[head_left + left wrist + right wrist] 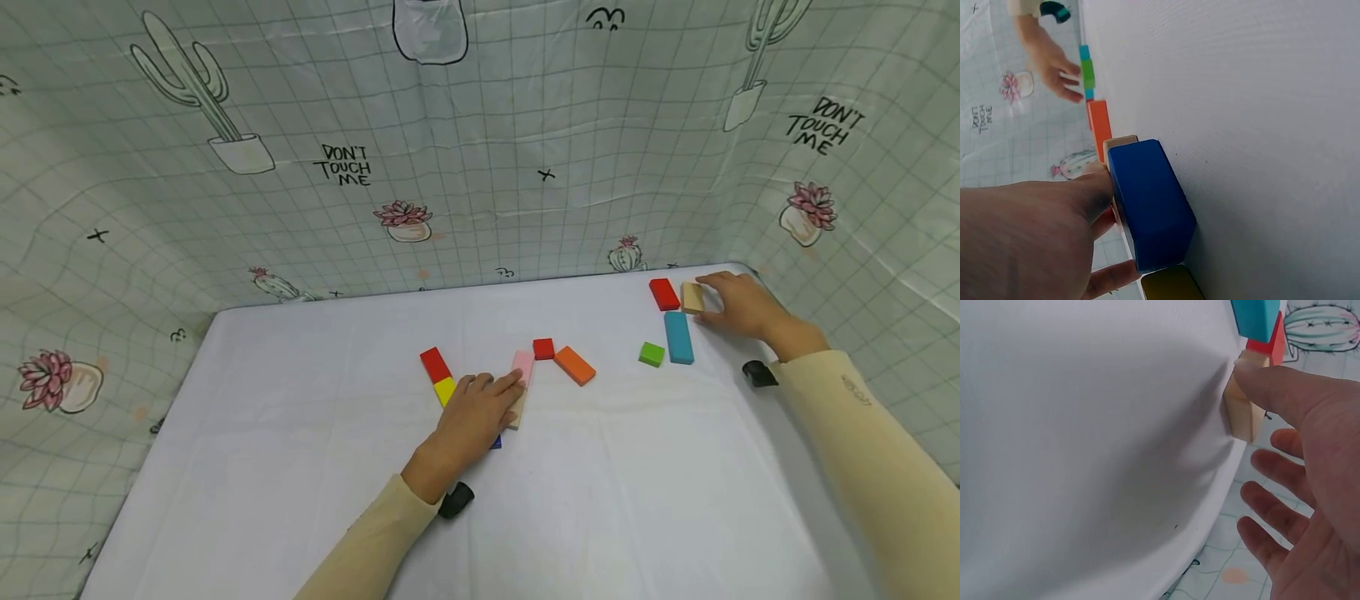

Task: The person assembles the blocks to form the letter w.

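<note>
At far right, the right hand pinches the wooden block just beside the red block; the left hand lies loosely spread over the pink block. Positioning seems in hand, next calling for a steady grip

Table: white-covered, six o'clock
Curtain: cactus-printed, nine through three o'clock
Setting: screened-off tabletop workspace, wider room hidden
</note>
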`<state>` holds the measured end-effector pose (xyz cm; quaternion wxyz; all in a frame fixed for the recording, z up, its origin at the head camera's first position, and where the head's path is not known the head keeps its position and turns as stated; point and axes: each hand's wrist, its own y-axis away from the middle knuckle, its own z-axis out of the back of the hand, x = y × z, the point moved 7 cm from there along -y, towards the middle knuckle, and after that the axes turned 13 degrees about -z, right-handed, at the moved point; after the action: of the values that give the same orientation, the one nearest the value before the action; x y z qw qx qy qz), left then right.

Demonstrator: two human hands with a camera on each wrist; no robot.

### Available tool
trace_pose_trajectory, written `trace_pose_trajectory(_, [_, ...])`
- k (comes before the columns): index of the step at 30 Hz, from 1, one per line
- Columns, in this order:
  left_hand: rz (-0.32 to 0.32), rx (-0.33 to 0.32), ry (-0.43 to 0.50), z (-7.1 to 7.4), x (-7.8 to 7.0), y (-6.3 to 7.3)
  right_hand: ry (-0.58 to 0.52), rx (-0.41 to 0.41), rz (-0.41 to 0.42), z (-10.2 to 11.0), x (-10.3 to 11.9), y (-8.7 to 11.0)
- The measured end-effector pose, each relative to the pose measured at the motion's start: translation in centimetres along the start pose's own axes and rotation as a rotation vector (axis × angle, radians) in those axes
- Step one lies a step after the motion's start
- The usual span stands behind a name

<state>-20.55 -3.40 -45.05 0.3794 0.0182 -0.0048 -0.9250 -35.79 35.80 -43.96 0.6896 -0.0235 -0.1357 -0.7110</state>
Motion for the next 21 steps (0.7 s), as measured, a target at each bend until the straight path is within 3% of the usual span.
trace_pose_trajectory(21, [0.003,0.003,0.017,-0.2,0.1,0.0,-0.083,0.057,0.004,-0.3,-0.5,-1.1])
